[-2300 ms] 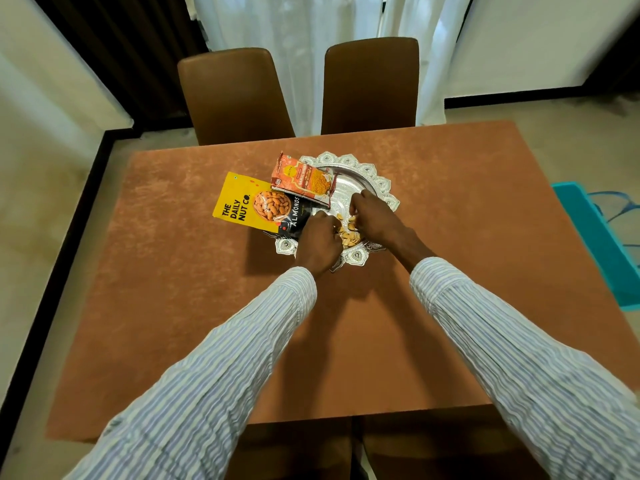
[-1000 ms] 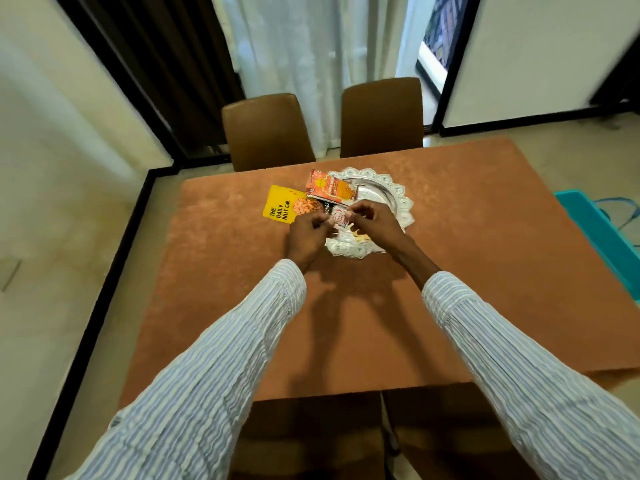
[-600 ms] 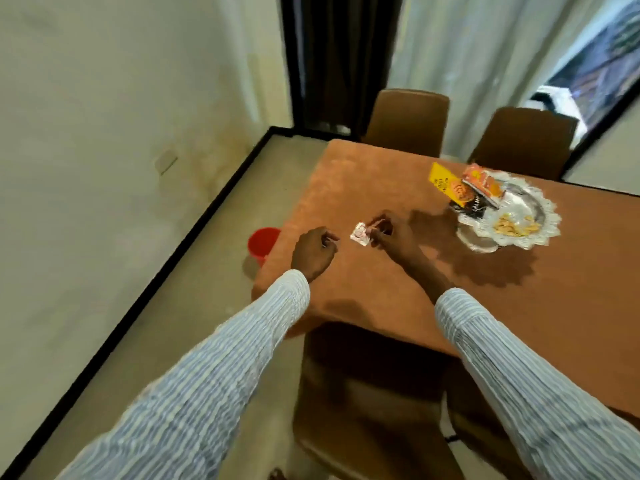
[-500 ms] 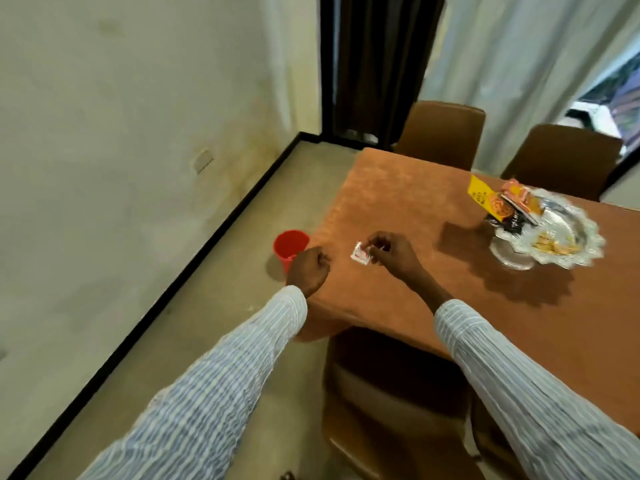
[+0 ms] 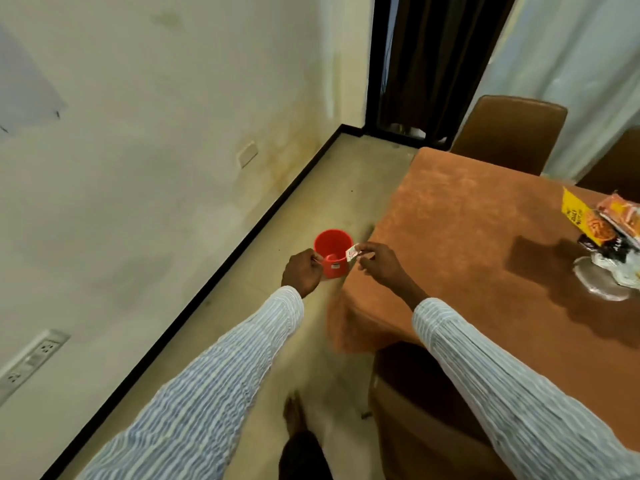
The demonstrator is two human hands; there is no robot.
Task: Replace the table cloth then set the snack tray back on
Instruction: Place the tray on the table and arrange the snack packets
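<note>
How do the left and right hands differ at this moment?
The right hand pinches a small white wrapper between fingertips; the left hand is curled, and I cannot tell if it holds anything. The right hand is over the tablecloth corner; the left is off the table. Both flank the red bin on the floor.

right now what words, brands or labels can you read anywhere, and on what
"DAILY NUT": partly legible, on the yellow nut packet propped on the snack tray; the rest is blurred.
Black packet under it: white lettering, too blurred to read.
Orange snack packet: print unreadable.
Small wrapper pinched in the right hand: red marks, too small.
Red bin on the floor: white sticker, unreadable.
</note>
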